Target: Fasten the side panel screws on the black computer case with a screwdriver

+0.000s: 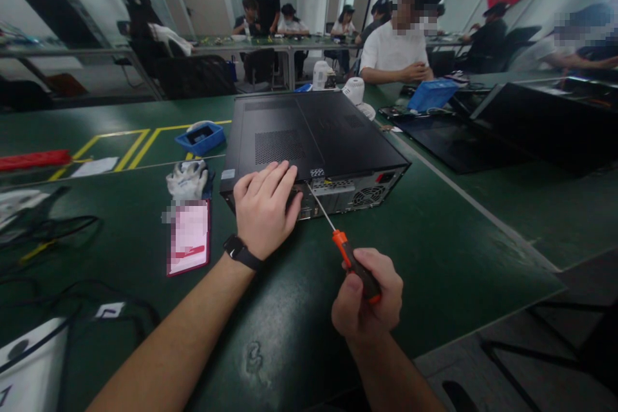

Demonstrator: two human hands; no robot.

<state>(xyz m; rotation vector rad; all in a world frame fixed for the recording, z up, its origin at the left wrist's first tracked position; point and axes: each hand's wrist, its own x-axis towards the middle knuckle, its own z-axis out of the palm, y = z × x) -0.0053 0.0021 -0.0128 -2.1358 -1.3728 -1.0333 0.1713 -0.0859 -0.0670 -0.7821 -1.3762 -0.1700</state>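
From far away, I look down at a big, flat, black metal computer case point(313, 135) on a shiny green table point(458, 251). My left hand point(265, 206) lies on the case's near edge, fingers spread over the top, not clutching it. My right hand point(371, 315) is wrapped round the orange and dark handle of a thin metal screwdriver point(340, 241), just in front of the case. Its tip seems to touch the case's near side.

The case looks heavy and stiff, and its smooth top may be slippery. I'd hold it with both hands under its two sides, minding the thin edges. The screwdriver should be light and hard, best held by its fat handle.

A pale sticker point(228, 174) on the case's near left corner is too small to read. So is the small white patterned label point(317, 172) by the tip. A white paper slip point(110, 310), left and in front of the case, has a dark mark, maybe a number. I can't read any brand.
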